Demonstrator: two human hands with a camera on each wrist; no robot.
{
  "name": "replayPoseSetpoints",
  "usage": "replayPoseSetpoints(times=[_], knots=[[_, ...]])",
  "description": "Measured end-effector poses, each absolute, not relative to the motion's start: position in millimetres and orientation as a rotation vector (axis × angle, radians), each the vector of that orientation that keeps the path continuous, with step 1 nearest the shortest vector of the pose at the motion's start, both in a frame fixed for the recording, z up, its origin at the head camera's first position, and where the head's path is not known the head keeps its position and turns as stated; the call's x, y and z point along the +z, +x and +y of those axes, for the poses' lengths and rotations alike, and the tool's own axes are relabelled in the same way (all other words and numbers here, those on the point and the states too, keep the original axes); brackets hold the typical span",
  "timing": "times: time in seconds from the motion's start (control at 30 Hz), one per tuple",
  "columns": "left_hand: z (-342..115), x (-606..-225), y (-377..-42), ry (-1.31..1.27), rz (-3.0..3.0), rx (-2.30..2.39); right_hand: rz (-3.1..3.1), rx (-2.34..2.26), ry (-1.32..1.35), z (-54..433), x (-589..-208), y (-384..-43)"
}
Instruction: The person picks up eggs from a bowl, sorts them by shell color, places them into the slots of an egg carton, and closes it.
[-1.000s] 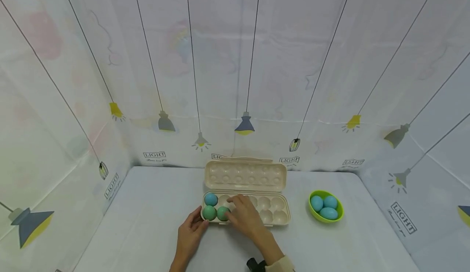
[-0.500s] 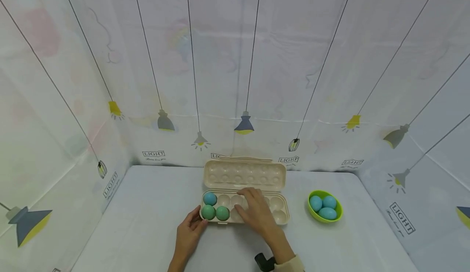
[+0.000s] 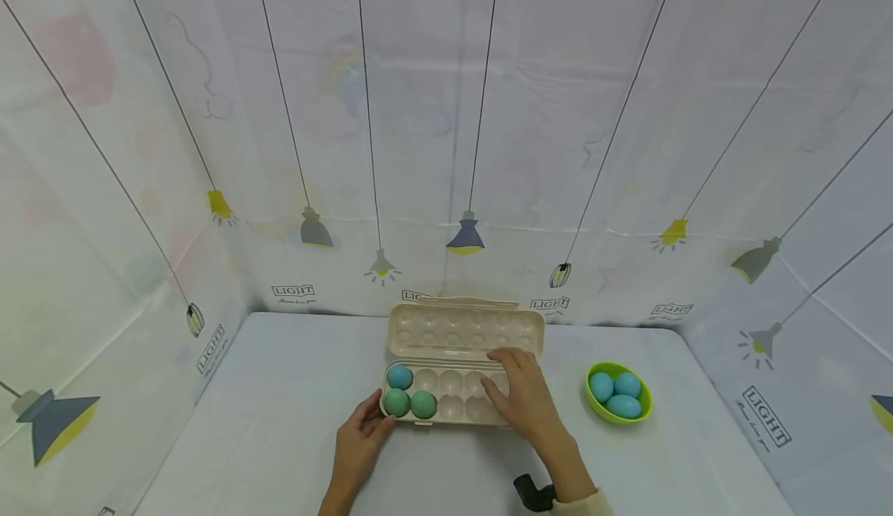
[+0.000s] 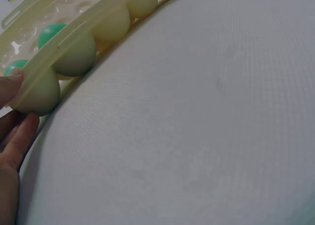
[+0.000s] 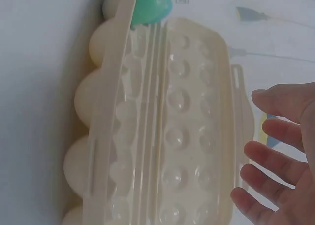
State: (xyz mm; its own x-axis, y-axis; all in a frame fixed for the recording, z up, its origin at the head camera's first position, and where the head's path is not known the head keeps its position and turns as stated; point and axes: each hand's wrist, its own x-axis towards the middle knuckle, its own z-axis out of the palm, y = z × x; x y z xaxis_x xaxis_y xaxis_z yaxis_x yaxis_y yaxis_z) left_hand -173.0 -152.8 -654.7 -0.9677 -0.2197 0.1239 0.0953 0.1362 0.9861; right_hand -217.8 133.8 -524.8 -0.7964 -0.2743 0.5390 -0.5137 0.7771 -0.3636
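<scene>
A cream egg carton (image 3: 466, 331) lies open on the table with its lid tipped back. At its left end sit a blue egg (image 3: 400, 376) and two green eggs (image 3: 423, 405). My left hand (image 3: 361, 440) grips that end of the carton; in the left wrist view the thumb (image 4: 11, 86) is at the rim and the fingers lie against the cup below. Over the carton's right part is my right hand (image 3: 523, 396), holding nothing. Its fingers are spread and relaxed in the right wrist view, and the hand covers some of the right-end cups in the head view.
To the carton's right stands a lime-green bowl (image 3: 614, 369) with three blue eggs (image 3: 623, 406). A black wrist device (image 3: 533, 493) sits by the right forearm. Behind the white table (image 3: 300, 361) rises a backdrop (image 3: 418, 152) printed with hanging lamps.
My right hand has moved rightward along the carton, from beside the green eggs to the right end. The left hand stays on the carton, and the eggs have not moved.
</scene>
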Motion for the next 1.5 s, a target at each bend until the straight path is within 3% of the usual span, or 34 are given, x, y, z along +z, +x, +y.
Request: replayPoseSetpoints(times=[1.5], knots=[[-153,-654,-172,0.127,-2.207,-1.873,-2.485,0.657,0.202,275,-530,-219]])
